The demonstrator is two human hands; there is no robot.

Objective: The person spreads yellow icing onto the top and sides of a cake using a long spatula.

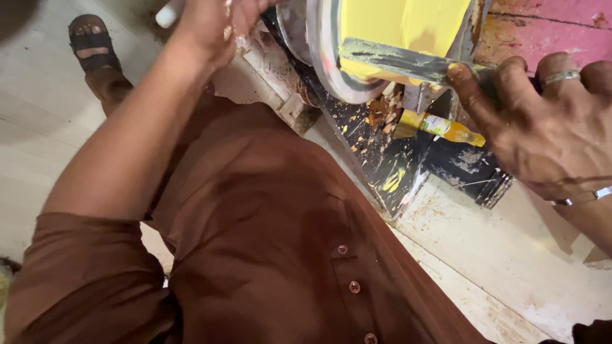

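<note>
My right hand (pixel 548 121), with a ring and a bracelet, grips a flat metal tool (pixel 398 64) whose blade lies across the yellow-painted piece (pixel 408 22) mounted on a lathe-like machine. A grey round rim (pixel 325 57) borders the yellow piece. My left hand (pixel 210 25) reaches up at the top centre and is closed around a white stick-like object (pixel 169 13); pale flecks cover its fingers. My brown sleeve and shirt fill the lower left.
A dark machine base (pixel 395 165), splashed with yellow paint and shavings, stands on the pale floor (pixel 523 261). A small yellow-orange bottle (pixel 449 129) lies on it. My sandalled foot (pixel 92 44) is at the upper left. A pink surface (pixel 548 28) is at the top right.
</note>
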